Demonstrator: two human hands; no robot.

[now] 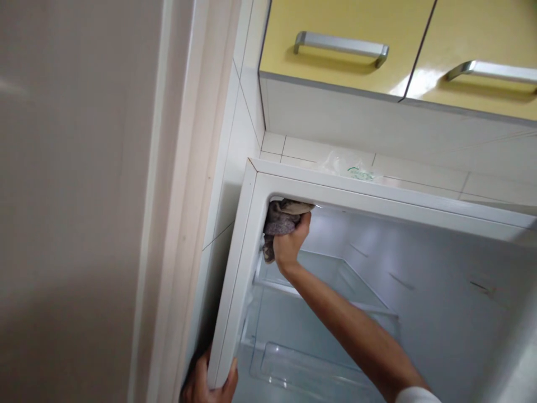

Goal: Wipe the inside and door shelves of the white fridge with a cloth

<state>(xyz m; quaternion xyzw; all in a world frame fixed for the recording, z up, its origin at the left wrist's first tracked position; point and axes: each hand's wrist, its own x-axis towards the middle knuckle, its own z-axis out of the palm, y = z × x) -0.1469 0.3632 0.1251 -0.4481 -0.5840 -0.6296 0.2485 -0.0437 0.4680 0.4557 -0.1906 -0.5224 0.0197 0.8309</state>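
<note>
My right hand (291, 243) is closed on a crumpled grey-brown cloth (282, 219), pressing it into the upper left inside corner of an open refrigerator (356, 193). The right forearm reaches in from the lower right. Low on the left, my left hand (202, 386) grips the refrigerator's white side edge, fingers on the outer side and thumb on the front. Part of that hand is cut off by the bottom of the view. Behind the right arm are glass shelves (323, 266) and a clear plastic drawer (310, 361).
Yellow cabinets (335, 67) with metal handles hang above. A clear plastic bag (348, 167) with green print lies on top of the refrigerator. A pale door frame (184, 196) stands close on the left, with white wall tiles (230, 168) between it and the refrigerator.
</note>
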